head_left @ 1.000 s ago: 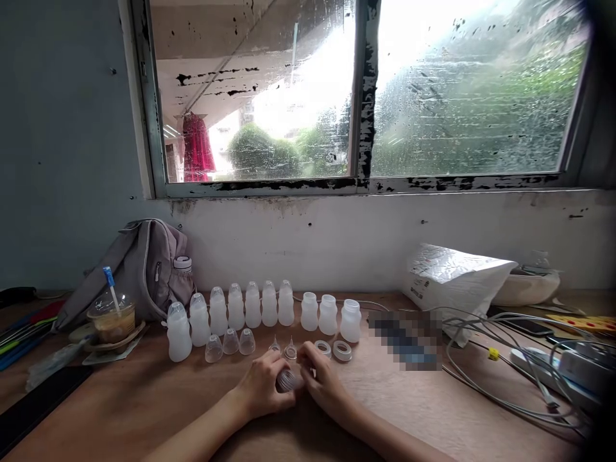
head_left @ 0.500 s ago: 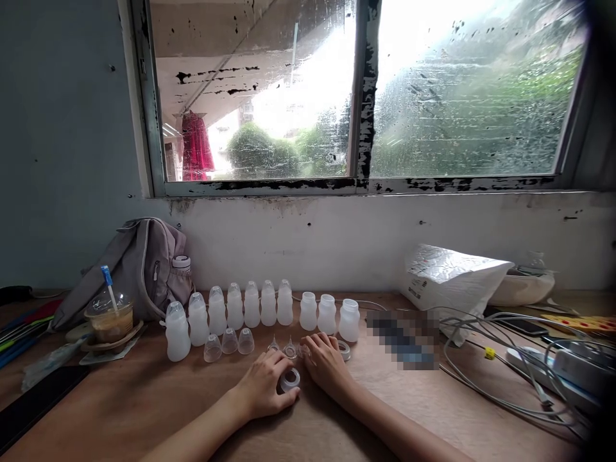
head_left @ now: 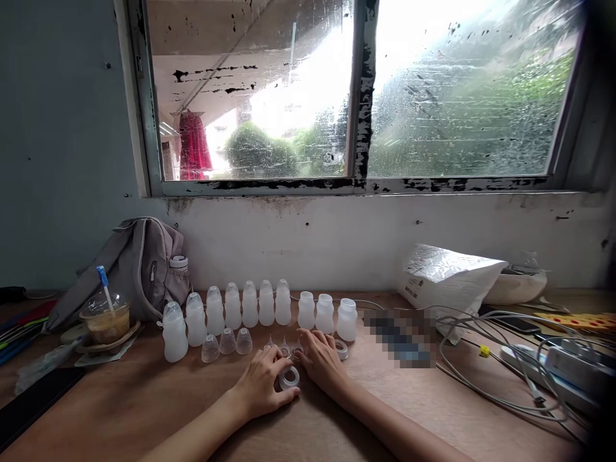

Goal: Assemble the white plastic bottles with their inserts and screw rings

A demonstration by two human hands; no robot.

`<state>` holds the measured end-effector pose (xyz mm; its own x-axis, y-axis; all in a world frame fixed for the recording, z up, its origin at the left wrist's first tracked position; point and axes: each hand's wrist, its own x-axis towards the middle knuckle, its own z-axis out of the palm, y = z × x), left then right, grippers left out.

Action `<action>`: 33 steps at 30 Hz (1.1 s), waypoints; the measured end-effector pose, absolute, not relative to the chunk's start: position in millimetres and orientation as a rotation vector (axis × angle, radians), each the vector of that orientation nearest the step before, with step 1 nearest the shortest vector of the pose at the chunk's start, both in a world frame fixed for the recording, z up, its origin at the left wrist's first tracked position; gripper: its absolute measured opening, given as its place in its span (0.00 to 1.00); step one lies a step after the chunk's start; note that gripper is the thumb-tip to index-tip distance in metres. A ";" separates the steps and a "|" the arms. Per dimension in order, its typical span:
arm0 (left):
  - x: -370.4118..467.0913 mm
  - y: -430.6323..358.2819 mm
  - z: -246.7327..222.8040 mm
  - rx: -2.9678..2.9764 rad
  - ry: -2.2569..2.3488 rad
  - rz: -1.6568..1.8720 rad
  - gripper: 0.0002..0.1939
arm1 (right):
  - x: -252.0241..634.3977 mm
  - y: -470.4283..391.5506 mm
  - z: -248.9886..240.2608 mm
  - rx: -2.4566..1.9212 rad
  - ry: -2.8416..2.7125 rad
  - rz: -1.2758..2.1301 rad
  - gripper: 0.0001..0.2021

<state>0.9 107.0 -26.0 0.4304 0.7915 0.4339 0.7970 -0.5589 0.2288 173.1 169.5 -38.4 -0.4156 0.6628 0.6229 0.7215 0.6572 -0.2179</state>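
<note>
— Wooden desk (head_left: pixel 144 398) under a rain-streaked window (head_left: pixel 337 96); what sits at the centre of it?

— A small translucent plastic screw ring (head_left: pixel 289 377), lying flat on the wood with its opening facing up, so its axis is vertical. The left hand (head_left: pixel 262 385) cups it from the left, with the fingers curled round its near side and touching it; it looks like a loose hold, not a clamp.

— And the other hand?

— The right hand (head_left: pixel 321 359) lies just right of the ring, palm down, fingers stretched forward over the tiny clear cone-shaped teats (head_left: pixel 285 347). Whether it pinches one, I cannot tell. It is the nearer hand to them and to the second white ring (head_left: pixel 341 350).

— What lies beyond?

— A row of milky plastic bottles (head_left: pixel 250 305), three still uncapped, with three clear dome caps (head_left: pixel 227 341) in front of the capped ones.
</note>
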 end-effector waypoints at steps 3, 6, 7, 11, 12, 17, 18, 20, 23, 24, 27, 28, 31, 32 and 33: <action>0.0 108.9 -26.9 -2.653 -1.482 -0.831 0.26 | 177.0 156.7 -32.2 -0.904 -2.203 -0.103 0.10; -1.1 110.7 -27.4 -2.692 -1.502 -0.880 0.31 | 181.9 138.1 -23.6 -0.694 -2.393 -0.059 0.08; -1.5 111.1 -27.3 -2.708 -1.502 -0.891 0.31 | 183.3 132.3 -21.1 -0.630 -2.451 -0.048 0.08; -3.1 111.4 -26.3 -2.821 -1.432 -0.912 0.32 | 188.1 120.5 -17.6 -0.614 -2.530 0.020 0.07; -3.2 111.2 -25.8 -2.850 -1.405 -0.911 0.33 | 189.7 120.3 -18.4 -0.655 -2.509 0.046 0.06; -2.2 109.4 -24.2 -2.833 -1.375 -0.918 0.27 | 207.5 123.4 -22.3 -0.774 -2.467 0.035 0.05; -1.9 109.0 -24.3 -2.819 -1.383 -0.913 0.24 | 213.8 123.8 -22.3 -0.779 -2.482 0.005 0.06; -1.6 108.6 -25.0 -2.797 -1.400 -0.895 0.18 | 228.5 124.6 -21.7 -0.791 -2.503 -0.059 0.06; -2.0 108.6 -26.6 -2.765 -1.421 -0.876 0.14 | 252.8 129.2 -21.7 -0.848 -2.490 -0.149 0.06; -2.1 108.6 -27.0 -2.758 -1.425 -0.874 0.13 | 260.4 132.1 -22.4 -0.902 -2.468 -0.183 0.06; -2.3 108.5 -27.2 -2.742 -1.432 -0.865 0.14 | 278.0 144.4 -26.9 -1.127 -2.358 -0.287 0.06; -2.2 108.2 -27.1 -2.738 -1.433 -0.860 0.14 | 281.8 149.1 -29.1 -1.215 -2.306 -0.314 0.06; -1.6 107.4 -26.7 -2.719 -1.435 -0.845 0.13 | 287.0 161.8 -36.2 -1.368 -2.204 -0.325 0.08; -1.5 107.1 -26.7 -2.712 -1.436 -0.843 0.13 | 287.1 164.9 -38.4 -1.381 -2.187 -0.298 0.10; -1.4 106.9 -26.7 -2.708 -1.436 -0.842 0.13 | 286.9 167.2 -40.3 -1.377 -2.182 -0.263 0.12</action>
